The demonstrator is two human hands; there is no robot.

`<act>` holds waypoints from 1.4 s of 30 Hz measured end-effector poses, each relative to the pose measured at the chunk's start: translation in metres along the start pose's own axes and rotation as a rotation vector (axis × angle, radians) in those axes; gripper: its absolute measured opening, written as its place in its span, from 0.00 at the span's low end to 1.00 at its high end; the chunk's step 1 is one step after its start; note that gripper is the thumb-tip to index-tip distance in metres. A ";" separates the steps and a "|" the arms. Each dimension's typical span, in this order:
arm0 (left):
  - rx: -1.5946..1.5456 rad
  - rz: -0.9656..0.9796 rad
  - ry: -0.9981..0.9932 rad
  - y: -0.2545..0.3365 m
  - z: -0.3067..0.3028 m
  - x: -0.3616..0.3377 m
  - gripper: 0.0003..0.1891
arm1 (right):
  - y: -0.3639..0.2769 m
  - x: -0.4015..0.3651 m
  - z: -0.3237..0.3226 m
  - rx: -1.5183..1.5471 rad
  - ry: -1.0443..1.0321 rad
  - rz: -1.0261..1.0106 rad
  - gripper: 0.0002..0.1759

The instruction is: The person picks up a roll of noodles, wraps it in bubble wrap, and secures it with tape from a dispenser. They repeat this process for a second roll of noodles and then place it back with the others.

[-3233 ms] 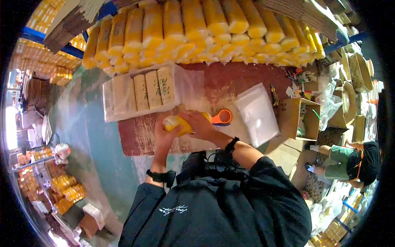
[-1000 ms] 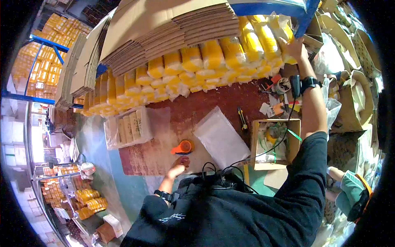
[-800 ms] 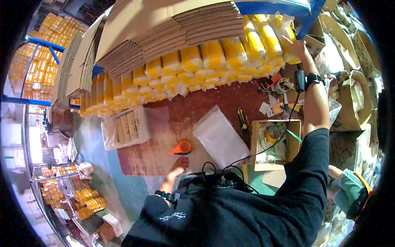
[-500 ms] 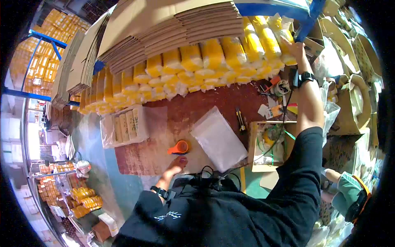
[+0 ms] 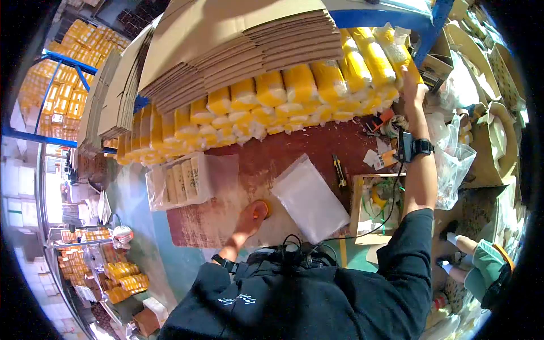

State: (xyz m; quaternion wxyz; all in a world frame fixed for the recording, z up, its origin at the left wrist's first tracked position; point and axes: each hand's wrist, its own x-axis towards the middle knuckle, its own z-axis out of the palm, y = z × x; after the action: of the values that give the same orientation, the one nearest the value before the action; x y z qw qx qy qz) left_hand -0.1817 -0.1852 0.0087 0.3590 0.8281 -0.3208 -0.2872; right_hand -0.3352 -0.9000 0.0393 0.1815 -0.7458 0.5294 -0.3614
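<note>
My left hand (image 5: 249,220) is over an orange ring-shaped object (image 5: 262,209) on the worn red-brown tabletop (image 5: 215,222). Its fingers appear closed round it and cover most of it. Stretched far forward, my right hand (image 5: 412,90) grips the near end of a yellow-and-white wrapped pack (image 5: 394,52), the rightmost in the stacked row. Between my hands lies a stack of clear plastic bags (image 5: 311,198), with a yellow-and-black utility knife (image 5: 339,171) just right of it.
Flat cardboard (image 5: 226,45) is piled above the packs. A plastic-lined white box (image 5: 205,177) with several wrapped packs stands left. An open carton (image 5: 358,209) sits right, with a cable across it. A blue rack post (image 5: 430,37) rises beside my right hand. Another person (image 5: 487,260) is at far right.
My left hand has moved forward and right onto the orange object, which was uncovered before. My right hand has closed on the end pack, which is now tilted. The whole view has shifted slightly.
</note>
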 end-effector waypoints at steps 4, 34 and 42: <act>0.139 -0.231 -0.150 -0.027 0.027 -0.001 0.15 | 0.008 0.021 0.001 -0.508 0.099 -0.504 0.19; 0.102 -0.312 -0.062 -0.208 0.003 -0.130 0.18 | -0.036 -0.024 -0.023 -1.669 -0.024 -1.207 0.39; 0.054 -0.283 0.242 -0.310 -0.043 -0.162 0.17 | -0.161 -0.335 -0.013 -0.157 -1.163 -0.475 0.18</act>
State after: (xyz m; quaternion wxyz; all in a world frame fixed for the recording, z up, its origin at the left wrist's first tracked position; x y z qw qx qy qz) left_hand -0.1521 0.1179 -0.1676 0.3284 0.9028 -0.1632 -0.2246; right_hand -0.2979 -0.5299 0.0370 0.2992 -0.9284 0.1895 0.1123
